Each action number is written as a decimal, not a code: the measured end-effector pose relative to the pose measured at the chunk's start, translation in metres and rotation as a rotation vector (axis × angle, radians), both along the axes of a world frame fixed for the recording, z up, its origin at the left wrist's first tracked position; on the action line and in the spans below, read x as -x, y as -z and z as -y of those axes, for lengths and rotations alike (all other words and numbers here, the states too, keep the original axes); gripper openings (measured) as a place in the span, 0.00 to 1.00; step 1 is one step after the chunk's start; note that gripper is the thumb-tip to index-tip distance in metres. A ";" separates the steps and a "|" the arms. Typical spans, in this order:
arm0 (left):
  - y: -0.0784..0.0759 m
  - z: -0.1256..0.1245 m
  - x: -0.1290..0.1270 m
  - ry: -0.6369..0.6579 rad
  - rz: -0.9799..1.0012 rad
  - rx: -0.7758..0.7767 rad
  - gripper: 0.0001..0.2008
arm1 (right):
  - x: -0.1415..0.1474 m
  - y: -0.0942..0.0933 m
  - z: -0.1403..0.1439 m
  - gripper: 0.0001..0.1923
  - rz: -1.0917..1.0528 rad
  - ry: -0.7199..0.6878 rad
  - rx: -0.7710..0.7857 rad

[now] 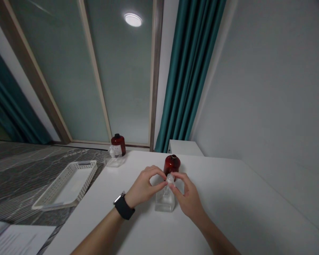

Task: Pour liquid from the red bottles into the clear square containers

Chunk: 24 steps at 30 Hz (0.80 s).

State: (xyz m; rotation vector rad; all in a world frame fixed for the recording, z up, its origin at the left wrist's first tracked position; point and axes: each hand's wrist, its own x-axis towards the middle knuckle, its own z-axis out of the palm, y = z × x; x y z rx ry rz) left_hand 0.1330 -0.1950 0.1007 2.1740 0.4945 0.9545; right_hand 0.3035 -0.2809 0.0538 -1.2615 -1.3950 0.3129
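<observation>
My left hand (146, 184) and my right hand (187, 198) meet at the middle of the white table (228, 219). Thumb and fingertips of both pinch a small clear rounded cap (170, 178). Directly below it is a clear, square-based bottle (164, 203) on the tabletop; whether the cap touches its neck, I cannot tell. Just behind my fingers stands a dark red-brown bottle (172, 163) with an uncapped neck, its lower part hidden by my hands.
At the table's far left corner stands another red-brown bottle (119, 143) with a black cap, a clear bottle (115, 161) before it. Left of the table are a white perforated basket (82, 191) and printed pages (23, 239). A white cabinet (184, 147) adjoins the far edge.
</observation>
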 end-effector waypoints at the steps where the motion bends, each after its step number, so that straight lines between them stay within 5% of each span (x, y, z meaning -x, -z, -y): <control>1: 0.001 -0.001 0.002 0.011 -0.024 0.011 0.03 | 0.000 0.003 0.001 0.12 0.001 -0.008 0.010; 4: 0.006 -0.005 0.011 0.069 -0.109 0.055 0.07 | 0.000 0.010 0.004 0.12 -0.001 -0.023 0.038; 8: 0.021 -0.010 0.022 0.133 -0.236 0.055 0.28 | 0.001 0.015 0.006 0.13 -0.020 -0.020 0.051; 11: 0.034 -0.010 0.024 0.124 -0.284 0.041 0.36 | 0.002 0.017 0.005 0.13 -0.009 -0.028 0.059; 24: 0.049 -0.009 0.020 0.122 -0.222 0.023 0.29 | 0.007 0.033 0.001 0.18 -0.008 -0.039 0.118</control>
